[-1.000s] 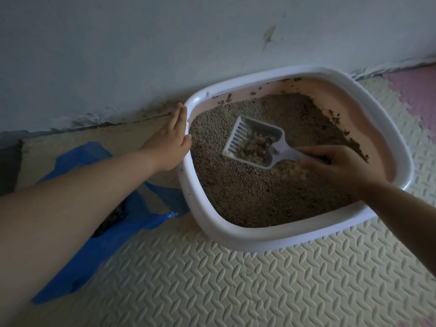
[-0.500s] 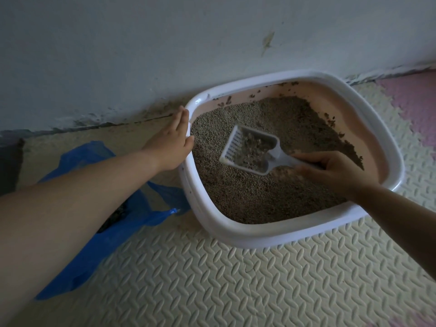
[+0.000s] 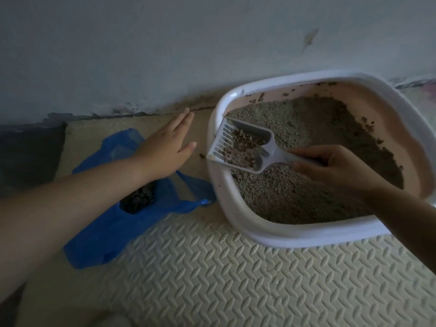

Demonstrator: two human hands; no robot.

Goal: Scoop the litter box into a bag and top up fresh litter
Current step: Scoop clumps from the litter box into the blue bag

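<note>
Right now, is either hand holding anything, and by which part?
The right hand grips the white litter scoop by its handle; the left hand is open, holding nothing.

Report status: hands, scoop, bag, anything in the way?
Left hand open, beside litter box, not touching. Right hand grips scoop, loaded, over box's left rim. Blue bag open beside box; left forearm crosses above it.
</note>
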